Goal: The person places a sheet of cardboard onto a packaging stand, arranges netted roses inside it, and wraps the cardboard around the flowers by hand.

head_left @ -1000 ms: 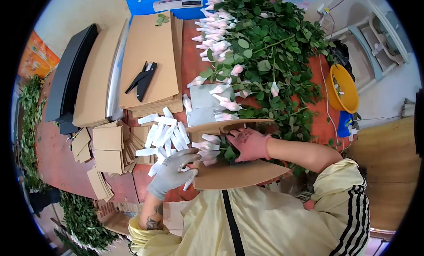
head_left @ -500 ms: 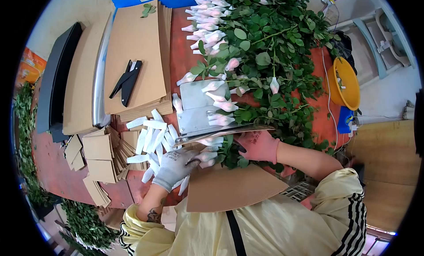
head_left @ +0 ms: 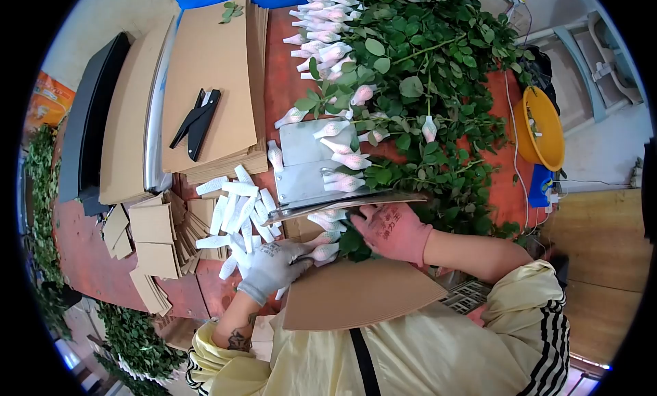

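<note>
My left hand (head_left: 272,267), in a grey glove, pinches the netted buds of a small bunch of pink roses (head_left: 327,240) lying inside a folded brown cardboard sheet (head_left: 356,293). My right hand (head_left: 393,230), in a pink glove, presses on the leafy stems of the same bunch and the cardboard's upper flap. The bunch's stems are hidden under the hand and leaves.
A big heap of netted pink roses with green leaves (head_left: 404,81) covers the red table (head_left: 280,74) ahead. A metal plate (head_left: 308,167), loose white net sleeves (head_left: 239,204), stacked cardboard sheets (head_left: 212,81) with a black stapler (head_left: 197,121), small cardboard pieces (head_left: 154,239) and a yellow basin (head_left: 544,129) lie around.
The cardboard's upper flap has come up and over the bunch. My right hand slid from on top of the stems to the flap edge; my left hand closed on the buds.
</note>
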`<state>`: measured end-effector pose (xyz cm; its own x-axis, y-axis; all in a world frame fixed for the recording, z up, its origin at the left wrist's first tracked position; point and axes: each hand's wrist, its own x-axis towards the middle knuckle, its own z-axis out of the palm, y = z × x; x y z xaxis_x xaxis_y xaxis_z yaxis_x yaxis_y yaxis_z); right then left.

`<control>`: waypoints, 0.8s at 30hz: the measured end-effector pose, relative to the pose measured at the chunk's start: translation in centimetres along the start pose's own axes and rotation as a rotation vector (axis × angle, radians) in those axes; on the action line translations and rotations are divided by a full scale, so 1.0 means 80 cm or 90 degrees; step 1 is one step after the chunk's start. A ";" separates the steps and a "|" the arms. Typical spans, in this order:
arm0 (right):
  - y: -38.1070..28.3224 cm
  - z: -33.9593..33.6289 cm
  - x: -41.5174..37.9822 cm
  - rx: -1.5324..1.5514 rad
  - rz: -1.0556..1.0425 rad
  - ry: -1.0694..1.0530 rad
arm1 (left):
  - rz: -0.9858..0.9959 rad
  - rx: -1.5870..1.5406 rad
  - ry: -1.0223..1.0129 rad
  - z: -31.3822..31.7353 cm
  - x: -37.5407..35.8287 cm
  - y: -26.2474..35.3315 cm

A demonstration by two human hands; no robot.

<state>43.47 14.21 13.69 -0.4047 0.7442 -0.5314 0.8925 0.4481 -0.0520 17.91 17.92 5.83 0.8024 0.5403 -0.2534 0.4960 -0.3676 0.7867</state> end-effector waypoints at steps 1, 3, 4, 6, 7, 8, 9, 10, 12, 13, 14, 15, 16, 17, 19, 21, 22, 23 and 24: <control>0.000 0.025 0.003 0.017 -0.039 0.068 | 0.011 -0.005 0.023 0.000 0.001 0.001; 0.001 0.021 -0.004 0.015 -0.032 0.110 | 0.025 -0.011 0.046 -0.002 0.003 0.003; 0.001 0.017 -0.006 0.013 -0.029 0.153 | 0.024 -0.005 0.023 -0.006 0.001 0.003; 0.000 0.005 -0.007 0.007 -0.030 0.238 | 0.018 -0.001 0.007 -0.008 -0.003 -0.001; 0.000 0.001 -0.007 0.005 -0.035 0.279 | 0.025 0.004 -0.010 -0.005 -0.006 -0.006; -0.002 -0.001 -0.006 0.006 -0.037 0.321 | 0.033 0.010 -0.030 -0.001 -0.009 -0.010; -0.004 -0.002 -0.005 0.008 -0.038 0.321 | 0.031 0.011 -0.031 0.004 -0.010 -0.013; -0.005 -0.002 -0.005 0.045 -0.056 0.210 | 0.037 -0.009 -0.009 0.009 -0.010 -0.015; -0.007 -0.002 -0.007 0.117 -0.087 -0.016 | 0.048 -0.031 0.009 0.010 -0.006 -0.009; -0.007 0.013 -0.003 0.104 -0.090 -0.018 | 0.016 -0.028 0.047 0.002 -0.003 0.000; -0.006 0.023 0.003 0.104 -0.089 -0.019 | -0.017 -0.025 0.086 -0.003 0.001 0.005; -0.005 0.031 0.009 0.108 -0.075 -0.021 | -0.024 -0.008 0.105 0.001 0.006 -0.004; -0.004 0.041 0.016 0.111 -0.065 -0.023 | -0.027 -0.010 0.106 0.005 0.013 -0.011; -0.003 0.054 0.025 0.109 -0.048 -0.021 | -0.089 -0.134 0.113 0.008 0.022 -0.018; 0.005 0.070 0.033 0.081 -0.052 0.034 | -0.099 -0.247 0.105 -0.001 0.030 -0.014; 0.012 0.069 0.026 0.041 -0.035 0.087 | -0.123 -0.281 0.055 -0.011 0.017 0.006; 0.016 0.065 0.023 0.038 -0.033 0.088 | -0.152 -0.316 0.003 -0.011 0.013 0.012; 0.019 0.065 0.020 0.050 -0.014 0.128 | -0.146 -0.163 -0.024 -0.006 0.011 -0.003; 0.019 0.068 0.014 0.066 0.006 0.166 | -0.146 -0.165 -0.031 0.002 0.010 -0.007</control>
<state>45.47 13.09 8.43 -0.4224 0.8565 -0.2968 0.9064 0.3978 -0.1420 18.34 18.40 5.09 0.6980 0.5470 -0.4622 0.5698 -0.0333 0.8211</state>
